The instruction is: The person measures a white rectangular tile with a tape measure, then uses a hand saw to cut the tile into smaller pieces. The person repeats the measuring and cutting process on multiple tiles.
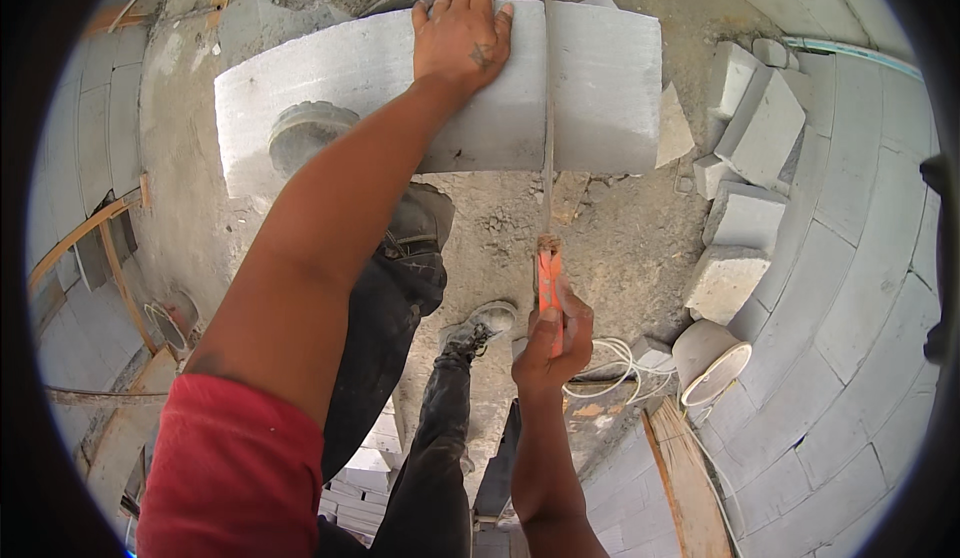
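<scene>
A long white lightweight concrete block (350,73) lies crosswise in front of me. My left hand (462,33) rests flat on its top near the far edge, fingers spread and bent over that edge. My right hand (555,336) is closed round the orange handle of a hand saw (549,108). The narrow blade runs away from me across the block, right of my left hand, with the block's shorter end on its right. How deep the blade sits in the block I cannot tell. My left shoe (308,136) is on the block's left part.
Several broken block pieces (762,128) are heaped at the right, beside a block wall (850,228). A white bucket (712,360), a coiled pale cable (625,363) and a wooden board (688,478) lie nearer me on the right. Wooden strips (85,238) stand at the left.
</scene>
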Demonstrator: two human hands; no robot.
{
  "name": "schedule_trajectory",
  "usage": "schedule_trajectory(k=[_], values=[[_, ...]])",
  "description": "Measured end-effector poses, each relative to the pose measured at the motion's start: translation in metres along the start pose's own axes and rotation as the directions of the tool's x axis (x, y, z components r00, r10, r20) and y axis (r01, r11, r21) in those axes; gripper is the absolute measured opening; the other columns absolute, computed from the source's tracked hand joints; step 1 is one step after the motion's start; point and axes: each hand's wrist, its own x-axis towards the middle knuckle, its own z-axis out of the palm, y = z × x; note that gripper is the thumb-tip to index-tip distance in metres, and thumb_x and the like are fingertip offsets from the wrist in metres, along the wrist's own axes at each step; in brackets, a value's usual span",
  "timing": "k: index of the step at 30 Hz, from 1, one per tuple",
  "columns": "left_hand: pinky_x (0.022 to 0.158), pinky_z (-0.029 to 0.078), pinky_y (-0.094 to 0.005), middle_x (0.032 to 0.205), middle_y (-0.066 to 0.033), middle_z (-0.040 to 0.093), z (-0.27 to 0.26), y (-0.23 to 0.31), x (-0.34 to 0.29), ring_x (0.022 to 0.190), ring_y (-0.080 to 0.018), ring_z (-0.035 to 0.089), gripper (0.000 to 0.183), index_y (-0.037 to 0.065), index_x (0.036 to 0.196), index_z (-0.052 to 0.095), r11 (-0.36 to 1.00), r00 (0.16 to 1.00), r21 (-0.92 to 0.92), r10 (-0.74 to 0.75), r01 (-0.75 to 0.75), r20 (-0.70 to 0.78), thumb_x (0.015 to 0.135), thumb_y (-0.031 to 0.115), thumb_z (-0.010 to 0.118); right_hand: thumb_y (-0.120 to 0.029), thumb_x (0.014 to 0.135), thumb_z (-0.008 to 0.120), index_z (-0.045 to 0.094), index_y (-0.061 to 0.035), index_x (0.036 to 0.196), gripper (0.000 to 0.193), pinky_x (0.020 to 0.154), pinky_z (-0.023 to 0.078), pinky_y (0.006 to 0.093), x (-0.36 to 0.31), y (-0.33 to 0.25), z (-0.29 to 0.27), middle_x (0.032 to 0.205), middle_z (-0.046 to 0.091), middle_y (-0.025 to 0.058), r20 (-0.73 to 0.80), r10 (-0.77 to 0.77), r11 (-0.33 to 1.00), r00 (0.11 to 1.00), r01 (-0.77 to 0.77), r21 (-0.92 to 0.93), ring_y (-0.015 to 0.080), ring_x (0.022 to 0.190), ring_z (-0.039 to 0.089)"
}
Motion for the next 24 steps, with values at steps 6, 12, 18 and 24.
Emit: schedule_trajectory(k=[6,12,18,24], values=[[0.11,0.022,-0.0538,0.124,-0.0132,0.056,0.0,0.0,0.005,0.126,-0.0322,0.045,0.044,0.007,0.119,0.054,0.999,0.991,0.014,-0.045,0.044,0.126,0.101,0.042,0.033,-0.011,0.094,0.045,0.052,0.009,0.118,0.032,0.048,0.041,0.0259,-0.018,-0.013,-0.006,0.068,0.056,0.0091,-0.06,-0.204,0.978,0.977,0.201,-0.048,0.0099,0.051,0.046],[0.107,0.025,-0.054,0.121,-0.0124,0.057,0.0,-0.001,0.006,0.121,-0.0317,0.048,0.038,0.006,0.114,0.056,1.0,0.997,0.02,-0.007,0.005,0.081,0.1,0.037,0.038,-0.013,0.094,0.05,0.056,0.0071,0.118,0.032,0.054,0.044,0.0254,-0.023,0.033,0.007,0.082,0.063,0.015,-0.084,-0.038,0.998,0.996,0.034,-0.049,0.0147,0.06,0.056],[0.107,0.025,-0.0552,0.117,-0.0131,0.058,0.0,-0.001,0.007,0.12,-0.033,0.048,0.038,0.005,0.111,0.056,1.0,0.996,0.006,0.0,-0.001,0.084,0.1,0.037,0.038,-0.014,0.097,0.043,0.054,0.0069,0.117,0.031,0.049,0.044,0.0263,-0.054,0.034,-0.01,0.076,0.061,0.0169,-0.141,-0.237,0.971,0.961,0.239,-0.003,0.0123,0.057,0.053],[0.107,0.025,-0.0542,0.12,-0.0137,0.057,0.001,0.0,0.002,0.122,-0.0331,0.047,0.04,0.005,0.113,0.056,1.0,0.994,-0.007,-0.007,0.008,0.112,0.1,0.038,0.038,-0.014,0.096,0.047,0.055,0.0064,0.118,0.031,0.049,0.037,0.0234,-0.023,0.049,-0.005,0.074,0.056,0.0067,-0.024,0.018,0.999,1.0,-0.019,-0.039,0.0073,0.054,0.045]])
